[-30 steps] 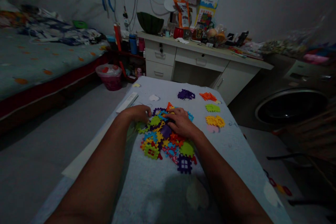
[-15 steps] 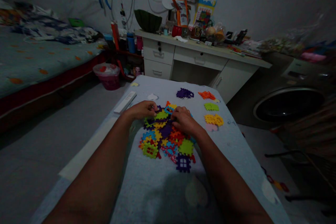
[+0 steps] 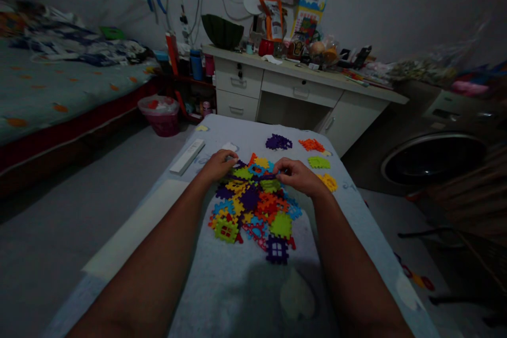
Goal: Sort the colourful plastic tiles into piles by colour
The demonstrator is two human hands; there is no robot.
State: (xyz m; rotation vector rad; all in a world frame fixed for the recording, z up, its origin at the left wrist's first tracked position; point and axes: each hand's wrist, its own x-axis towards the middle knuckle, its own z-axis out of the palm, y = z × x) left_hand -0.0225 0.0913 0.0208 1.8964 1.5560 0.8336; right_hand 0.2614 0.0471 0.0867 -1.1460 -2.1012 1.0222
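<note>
A heap of coloured interlocking plastic pieces [image 3: 253,203] lies mid-table on a light blue cloth [image 3: 237,285]. My left hand [image 3: 218,165] rests at the heap's far left edge, fingers curled on a piece I cannot make out. My right hand [image 3: 299,176] is at the heap's far right, fingers pinched on something small and dark. Sorted small piles lie beyond: purple [image 3: 279,142], orange [image 3: 312,144], green [image 3: 319,162] and yellow [image 3: 329,182], the last partly hidden by my right hand.
A white flat bar [image 3: 187,156] lies at the table's left edge. Behind stands a cluttered white desk [image 3: 301,87] with drawers. A bed [image 3: 47,100] is at the left, a pink bin [image 3: 160,114] on the floor, a washing machine [image 3: 435,158] at the right.
My right hand has moved right and away from the heap's middle toward the yellow pile, now pinched. My left hand shifted slightly up. The heap has spread a little.
</note>
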